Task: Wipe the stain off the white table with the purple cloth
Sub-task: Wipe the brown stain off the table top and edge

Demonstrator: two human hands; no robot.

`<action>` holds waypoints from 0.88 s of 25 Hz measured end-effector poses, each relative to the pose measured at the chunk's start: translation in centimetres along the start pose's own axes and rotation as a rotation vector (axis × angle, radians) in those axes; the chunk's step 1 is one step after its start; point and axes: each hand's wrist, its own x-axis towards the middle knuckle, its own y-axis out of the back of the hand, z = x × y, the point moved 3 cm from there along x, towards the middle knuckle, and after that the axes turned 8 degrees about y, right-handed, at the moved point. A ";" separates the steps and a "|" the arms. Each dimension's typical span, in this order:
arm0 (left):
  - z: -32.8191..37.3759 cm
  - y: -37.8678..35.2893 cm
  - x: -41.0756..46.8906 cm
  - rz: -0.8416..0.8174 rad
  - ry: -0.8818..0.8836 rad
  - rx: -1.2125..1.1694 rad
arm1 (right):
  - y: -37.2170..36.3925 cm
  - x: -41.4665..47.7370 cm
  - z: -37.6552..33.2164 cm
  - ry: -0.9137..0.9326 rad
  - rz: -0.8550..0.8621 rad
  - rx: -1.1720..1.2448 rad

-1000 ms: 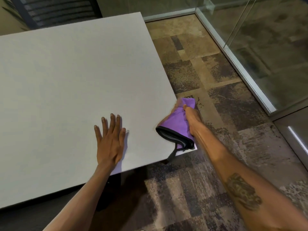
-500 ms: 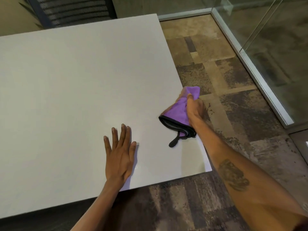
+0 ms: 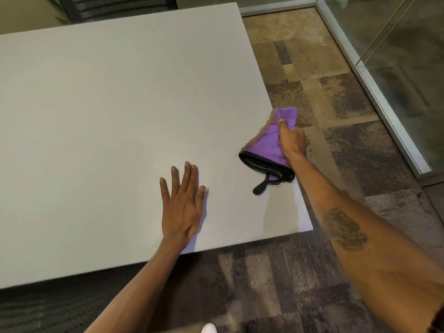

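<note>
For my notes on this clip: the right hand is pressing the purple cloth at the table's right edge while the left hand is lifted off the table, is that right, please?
Not quite: the left hand is not lifted; it lies flat, palm down, on the white table, as the head view shows. The rest stands: the right hand presses the purple cloth at the table's right edge.

Both arms are bare, with no sleeves to see. The left hand [image 3: 181,207] has no ring and no watch on it. Its four long fingers and its thumb all show, with short nails. The right hand [image 3: 292,143] has no ring that can be seen either. The right forearm has a dark, blotchy tattoo [image 3: 344,228] on it, about halfway up; its picture is too blurry to make out. A small white rounded shoe tip [image 3: 209,328] peeks in at the bottom edge.
</note>
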 end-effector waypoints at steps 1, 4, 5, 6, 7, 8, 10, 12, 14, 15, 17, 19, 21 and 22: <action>0.0 0.0 -0.1 -0.002 -0.001 0.001 | 0.3 -0.9 0.7 0.004 0.012 -0.002; 0.1 0.2 -0.4 0.000 -0.017 -0.032 | 1.6 -4.1 2.2 -0.001 0.060 -0.008; 0.1 0.3 -0.4 0.002 -0.019 -0.040 | 1.9 -5.1 2.6 -0.012 0.079 -0.016; 0.1 0.3 -0.5 0.006 -0.021 -0.044 | 2.3 -6.2 3.1 -0.021 0.106 -0.021; 0.1 0.3 -0.5 0.011 -0.024 -0.047 | 2.6 -7.5 3.5 -0.020 0.143 -0.013; 0.1 0.3 -0.6 0.016 -0.029 -0.050 | 2.8 -8.9 3.9 -0.003 0.188 0.008; 0.0 0.3 -0.5 0.014 -0.035 -0.051 | 2.9 -11.5 4.6 0.046 0.259 0.031; -0.1 0.3 -0.6 0.018 -0.037 -0.052 | 2.4 -13.8 5.4 0.053 0.252 -0.035; -0.2 0.3 -0.6 0.014 -0.028 -0.058 | 1.5 -15.6 5.9 0.054 0.215 -0.123; -0.3 0.2 -0.6 0.010 -0.027 -0.060 | 1.2 -16.0 5.9 0.078 0.202 -0.158; -0.2 0.1 -0.7 0.013 -0.029 -0.065 | 0.8 -15.8 5.6 0.139 0.154 -0.193; -0.2 0.1 -0.7 0.000 -0.023 -0.087 | 0.3 -14.3 4.6 0.181 0.081 -0.209; -0.3 0.2 -0.8 -0.001 -0.018 -0.098 | -0.4 -11.9 3.1 0.241 -0.006 -0.247; -0.2 0.2 -0.8 0.005 -0.017 -0.100 | -0.9 -10.5 2.1 0.286 -0.059 -0.264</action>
